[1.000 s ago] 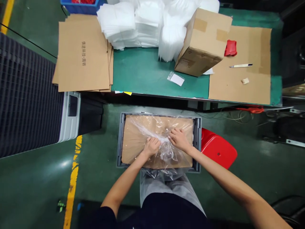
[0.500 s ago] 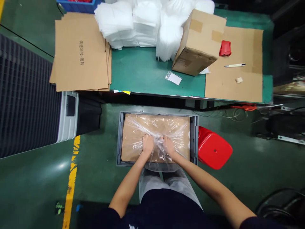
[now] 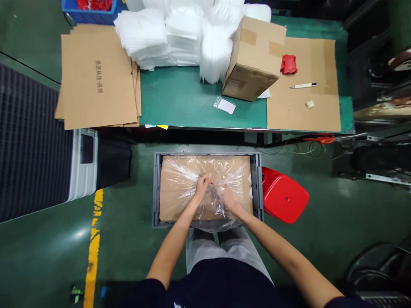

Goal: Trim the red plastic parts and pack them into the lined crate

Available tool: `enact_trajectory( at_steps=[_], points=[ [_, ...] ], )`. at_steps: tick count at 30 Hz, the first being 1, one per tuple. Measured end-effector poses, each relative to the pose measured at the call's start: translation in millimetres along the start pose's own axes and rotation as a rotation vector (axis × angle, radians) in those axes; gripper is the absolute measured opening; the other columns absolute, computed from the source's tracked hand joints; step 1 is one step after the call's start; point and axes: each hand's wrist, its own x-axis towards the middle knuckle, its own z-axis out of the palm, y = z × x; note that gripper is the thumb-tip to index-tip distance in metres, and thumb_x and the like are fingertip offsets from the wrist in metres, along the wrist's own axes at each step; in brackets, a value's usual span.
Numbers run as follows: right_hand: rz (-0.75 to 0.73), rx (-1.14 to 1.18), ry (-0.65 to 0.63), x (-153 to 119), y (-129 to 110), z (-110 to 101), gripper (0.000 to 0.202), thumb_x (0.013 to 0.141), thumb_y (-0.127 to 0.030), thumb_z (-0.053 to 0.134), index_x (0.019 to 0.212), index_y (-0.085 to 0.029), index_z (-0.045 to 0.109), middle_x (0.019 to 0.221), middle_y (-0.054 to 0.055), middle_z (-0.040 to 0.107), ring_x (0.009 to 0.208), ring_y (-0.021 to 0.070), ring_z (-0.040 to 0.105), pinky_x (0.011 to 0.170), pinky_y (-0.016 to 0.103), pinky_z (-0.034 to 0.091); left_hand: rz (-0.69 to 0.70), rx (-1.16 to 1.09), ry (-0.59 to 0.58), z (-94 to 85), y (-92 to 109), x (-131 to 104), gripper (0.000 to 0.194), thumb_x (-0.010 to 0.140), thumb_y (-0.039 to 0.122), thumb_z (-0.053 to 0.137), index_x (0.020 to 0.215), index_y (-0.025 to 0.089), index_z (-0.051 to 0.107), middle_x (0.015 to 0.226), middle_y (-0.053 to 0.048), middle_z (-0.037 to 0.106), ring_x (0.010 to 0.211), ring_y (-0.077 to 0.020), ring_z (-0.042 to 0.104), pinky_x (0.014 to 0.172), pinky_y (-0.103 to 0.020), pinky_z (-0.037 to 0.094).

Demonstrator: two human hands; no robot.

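A grey plastic crate [image 3: 156, 188] stands on the floor in front of my legs, with a flat brown cardboard sheet [image 3: 173, 201] inside it. Clear plastic film [image 3: 221, 208], like a bag, is stretched over the sheet and bunched at the middle, its creases fanning out to both sides. Fingers bent together, my left hand [image 3: 202, 186] pinches at the left of the bunch. My right hand [image 3: 228, 198] is closed around the gathered film on the other side. A small reddish spot shows between the hands, too small to name.
Beyond the crate is a green workbench [image 3: 180, 98] with white foam sheets [image 3: 144, 32], a cardboard box [image 3: 253, 55], flattened cartons [image 3: 99, 85] and a cutter knife [image 3: 303, 85]. A red stool [image 3: 285, 196] touches the crate's right side; dark stacked crates [image 3: 32, 141] stand left.
My left hand has gone from lying over the film to a pinch slightly higher, by the bunch. My right hand stays on the gathered film. The whole view has shifted a little.
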Motion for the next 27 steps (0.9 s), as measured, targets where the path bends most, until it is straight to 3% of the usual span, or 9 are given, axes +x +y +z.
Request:
enact_trajectory(
  at_steps=[2, 5, 8, 12, 15, 18, 21, 27],
  points=[
    [0.059, 0.017, 0.045, -1.1, 7.4, -5.2, 0.026, 0.098, -0.038, 0.051, 0.104, -0.014, 0.062, 0.098, 0.004, 0.065, 0.083, 0.0154, 0.063, 0.077, 0.034, 0.053, -0.02, -0.015, 0.004, 0.6, -10.5, 0.1, 0.033, 0.097, 0.034, 0.03, 0.076, 0.02, 0.052, 0.071, -0.001, 0.058, 0.069, -0.0145, 0.056, 0.069, -0.027, 0.047],
    [0.099, 0.018, 0.105, 0.6, 9.3, -13.8, 0.042, 0.102, -0.031, 0.027, 0.088, -0.014, 0.062, 0.08, 0.005, 0.063, 0.072, 0.0177, 0.06, 0.066, 0.031, 0.048, -0.016, 0.013, -0.019, 3.5, -19.5, -6.0, 0.01, 0.084, 0.029, 0.056, 0.086, 0.02, 0.053, 0.079, 0.0, 0.058, 0.078, -0.0162, 0.056, 0.078, -0.03, 0.048],
    [0.019, -0.012, 0.101, 2.7, -3.7, -20.4, 0.038, 0.098, -0.027, 0.027, 0.086, -0.016, 0.061, 0.083, 0.009, 0.062, 0.075, 0.0206, 0.056, 0.066, 0.031, 0.044, 0.013, 0.059, -0.045, 7.1, -21.9, -11.5, 0.03, 0.073, 0.019, 0.064, 0.101, 0.019, 0.054, 0.098, -0.005, 0.062, 0.099, -0.0222, 0.055, 0.095, -0.04, 0.043],
    [-0.203, -0.054, 0.001, 1.2, -20.7, -31.0, 0.017, 0.092, -0.024, 0.045, 0.09, -0.019, 0.061, 0.092, 0.009, 0.061, 0.085, 0.0213, 0.055, 0.077, 0.033, 0.044, 0.038, 0.098, -0.066, 9.4, -22.1, -14.1, 0.044, 0.078, 0.013, 0.053, 0.122, 0.015, 0.05, 0.123, -0.015, 0.059, 0.116, -0.0262, 0.051, 0.105, -0.047, 0.036],
    [-0.257, -0.094, -0.003, 2.0, -16.1, -43.0, 0.021, 0.094, -0.023, 0.044, 0.107, -0.018, 0.059, 0.108, 0.013, 0.058, 0.098, 0.0233, 0.053, 0.085, 0.037, 0.043, 0.066, 0.105, -0.097, 8.4, -20.4, -15.8, 0.048, 0.084, 0.015, 0.048, 0.132, 0.015, 0.045, 0.133, -0.016, 0.057, 0.122, -0.0251, 0.051, 0.11, -0.048, 0.03],
    [-0.238, -0.146, 0.004, 10.0, -3.1, -51.0, 0.023, 0.097, -0.025, 0.04, 0.107, -0.016, 0.059, 0.102, 0.012, 0.057, 0.089, 0.0224, 0.052, 0.078, 0.035, 0.043, 0.1, 0.092, -0.144, 3.3, -17.7, -19.6, 0.051, 0.089, 0.021, 0.047, 0.14, 0.016, 0.042, 0.132, -0.014, 0.061, 0.123, -0.0235, 0.053, 0.114, -0.048, 0.024],
    [-0.234, -0.185, -0.004, 19.1, 4.7, -49.3, 0.024, 0.099, -0.024, 0.038, 0.096, -0.017, 0.061, 0.088, 0.007, 0.056, 0.077, 0.0196, 0.049, 0.073, 0.032, 0.041, 0.107, 0.062, -0.18, -5.5, -16.2, -23.2, 0.049, 0.091, 0.024, 0.046, 0.14, 0.018, 0.047, 0.12, -0.011, 0.069, 0.114, -0.0233, 0.06, 0.112, -0.048, 0.029],
    [-0.202, -0.184, 0.042, 9.2, -3.5, -28.0, 0.023, 0.097, -0.016, 0.038, 0.092, -0.015, 0.061, 0.095, 0.011, 0.059, 0.089, 0.0227, 0.051, 0.081, 0.036, 0.041, 0.067, -0.067, -0.175, -20.6, -17.0, -14.2, 0.033, 0.09, 0.031, 0.049, 0.114, 0.019, 0.068, 0.113, -0.01, 0.073, 0.102, -0.0219, 0.067, 0.094, -0.038, 0.049]
  ],
)
